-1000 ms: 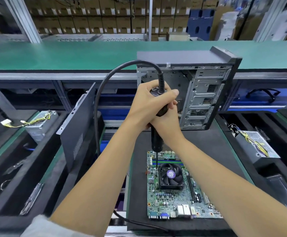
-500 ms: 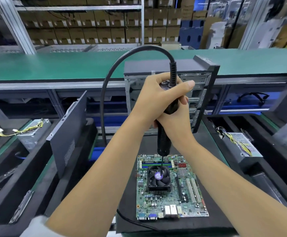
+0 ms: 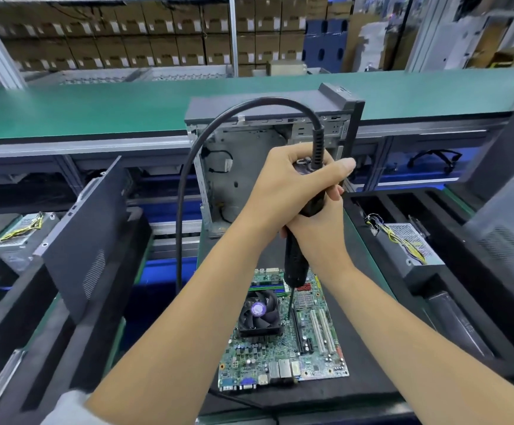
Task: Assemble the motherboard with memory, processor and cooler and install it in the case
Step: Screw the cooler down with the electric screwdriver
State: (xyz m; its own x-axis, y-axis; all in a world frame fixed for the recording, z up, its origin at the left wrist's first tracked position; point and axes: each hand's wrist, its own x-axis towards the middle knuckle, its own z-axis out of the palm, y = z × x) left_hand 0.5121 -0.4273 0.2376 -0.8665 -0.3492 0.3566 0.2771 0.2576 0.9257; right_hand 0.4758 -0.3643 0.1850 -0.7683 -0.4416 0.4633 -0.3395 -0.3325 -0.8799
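Both hands [image 3: 295, 191] grip screwdriver [image 3: 295, 259]; no legible writing.

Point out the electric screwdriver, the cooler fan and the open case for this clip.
electric screwdriver [image 3: 292, 265]: head view, on its black lower barrel below the hands.
cooler fan [image 3: 259, 311]: head view, on the fan hub on the motherboard.
open case [image 3: 243, 176]: head view, on the bare inner metal wall.

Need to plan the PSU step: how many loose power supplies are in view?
2: one power supply in the left tray, another power supply in the right tray. Others may be hidden.
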